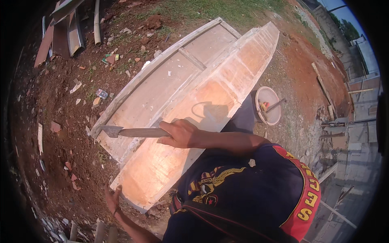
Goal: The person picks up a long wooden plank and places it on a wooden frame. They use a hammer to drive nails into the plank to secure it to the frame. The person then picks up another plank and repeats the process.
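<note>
My right hand (181, 133) is closed round the wooden handle of a hammer (146, 132). Its grey metal head (110, 131) points left, above the panels. Under it lies a long wooden panel (162, 170) with an orange-brown face and whitish, crusted edges. This panel rests against a second, paler framed panel (158, 87) with a crossbar, on its left. My left hand (113, 199) is at the near left corner of the orange-brown panel, fingers bent about its edge. The underside of that grip is hidden.
A pale round bucket (268, 106) with a stick-like tool inside stands right of the panels. Scrap boards (60, 38) lie at the far left on rubble-strewn soil. A loose plank (323, 87) lies on the red earth at right. Wooden stubs (99, 231) stand at the lower left.
</note>
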Demonstrator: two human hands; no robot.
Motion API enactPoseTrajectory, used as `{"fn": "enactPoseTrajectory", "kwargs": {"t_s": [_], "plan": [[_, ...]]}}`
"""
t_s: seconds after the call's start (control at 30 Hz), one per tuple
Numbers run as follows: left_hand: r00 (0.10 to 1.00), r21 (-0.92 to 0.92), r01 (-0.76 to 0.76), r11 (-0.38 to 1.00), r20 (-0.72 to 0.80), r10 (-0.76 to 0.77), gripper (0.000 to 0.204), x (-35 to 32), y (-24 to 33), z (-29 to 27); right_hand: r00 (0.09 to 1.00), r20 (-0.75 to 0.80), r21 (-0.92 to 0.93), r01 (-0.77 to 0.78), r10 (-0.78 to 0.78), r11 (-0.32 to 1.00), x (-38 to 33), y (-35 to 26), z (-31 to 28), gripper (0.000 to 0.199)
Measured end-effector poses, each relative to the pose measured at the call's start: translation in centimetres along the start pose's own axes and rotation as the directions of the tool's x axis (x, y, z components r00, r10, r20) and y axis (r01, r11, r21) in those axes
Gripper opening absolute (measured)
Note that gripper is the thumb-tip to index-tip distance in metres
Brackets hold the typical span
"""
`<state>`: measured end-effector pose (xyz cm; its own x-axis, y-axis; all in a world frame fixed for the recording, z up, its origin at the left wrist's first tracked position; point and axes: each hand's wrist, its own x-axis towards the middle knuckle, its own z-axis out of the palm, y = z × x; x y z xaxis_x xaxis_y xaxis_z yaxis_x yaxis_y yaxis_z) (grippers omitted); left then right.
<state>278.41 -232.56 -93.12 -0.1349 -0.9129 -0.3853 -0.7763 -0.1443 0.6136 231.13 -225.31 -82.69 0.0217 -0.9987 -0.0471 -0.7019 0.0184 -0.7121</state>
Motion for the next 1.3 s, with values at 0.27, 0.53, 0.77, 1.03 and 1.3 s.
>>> {"fn": "enactPoseTrajectory", "kwargs": {"t_s": [0.27,0.53,0.77,1.03,1.3], "plan": [[0.923,0.038,-0.381,0.924,-0.032,0.383,0.045,9.6,17.6,7.3,0.498,-0.667,0.180,-0.614,0.554,0.769,-14.5,12.2,-10.5,0.039],[0.603,-0.104,-0.752,0.651,0.289,0.743,0.037,11.8,40.3,27.8,0.081,-0.788,0.446,-0.609,0.611,0.656,-23.4,20.5,-9.6,0.037],[0.694,0.185,-0.719,0.670,0.259,0.672,0.037,9.1,47.4,35.2,-0.045,-0.458,0.780,-0.500,0.888,0.377,-29.2,23.8,-5.3,0.042],[0.593,0.327,-0.792,0.515,0.213,0.777,0.035,11.3,46.8,37.5,-0.413,-0.405,0.914,-0.154,0.816,0.376,-34.6,30.1,-2.3,0.035],[0.523,0.236,-0.851,0.469,0.305,0.796,0.033,12.7,46.6,37.5,-0.624,-0.425,0.904,-0.329,0.656,0.273,-38.9,36.6,-8.4,0.019]]}}
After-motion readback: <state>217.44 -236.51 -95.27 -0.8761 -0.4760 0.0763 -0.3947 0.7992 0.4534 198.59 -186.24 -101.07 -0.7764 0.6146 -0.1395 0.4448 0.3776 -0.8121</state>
